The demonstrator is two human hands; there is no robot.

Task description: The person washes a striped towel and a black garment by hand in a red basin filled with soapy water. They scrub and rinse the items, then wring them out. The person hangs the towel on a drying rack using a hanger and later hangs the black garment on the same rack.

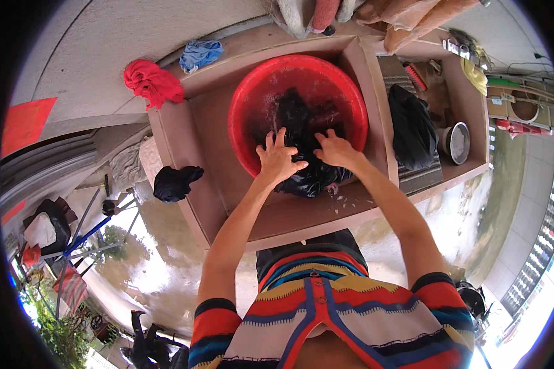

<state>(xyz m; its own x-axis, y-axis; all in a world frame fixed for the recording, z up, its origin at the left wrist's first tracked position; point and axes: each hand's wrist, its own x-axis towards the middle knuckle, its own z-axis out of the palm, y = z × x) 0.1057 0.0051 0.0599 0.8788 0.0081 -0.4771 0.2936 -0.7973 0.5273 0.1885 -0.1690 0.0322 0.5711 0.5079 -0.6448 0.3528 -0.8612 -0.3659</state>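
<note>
A red plastic basin (238, 123) holds water and a wet black garment (298, 114), whose glossy folds hang over the near rim. My left hand (278, 158) is over the basin's near left part, fingers spread and thumb stretched out, against the garment's edge. On the other side my right hand (338, 150) has its fingers bent into the dark cloth; some fingertips are lost in the folds. Drops of water show below the basin on the near side.
The basin stands in a brown sink trough (206, 138). Red cloth (152, 83), blue cloth (201, 55) and a black cloth (177, 183) lie on its edges. The right compartment holds black fabric (411, 126), a red brush (415, 76) and a metal pot (458, 142).
</note>
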